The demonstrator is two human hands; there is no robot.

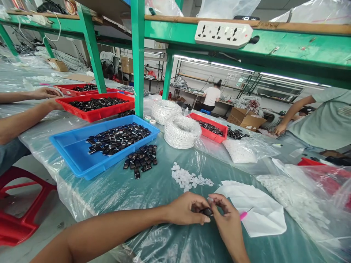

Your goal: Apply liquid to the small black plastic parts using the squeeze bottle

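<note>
Pinching black part (207,212) in left hand (188,209), likely to steady it for right hand (227,213), curled close with unclear grip. Within easy reach: white bits (187,178).

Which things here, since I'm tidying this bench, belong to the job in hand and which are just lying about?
Likely part of the job:
black piece in the left hand, right hand at it
loose black pieces
blue tray holding more
small white pieces
perhaps the pink-handled tool

Seemingly just lying or standing about:
white cable coils
open cardboard box
red stool
</note>
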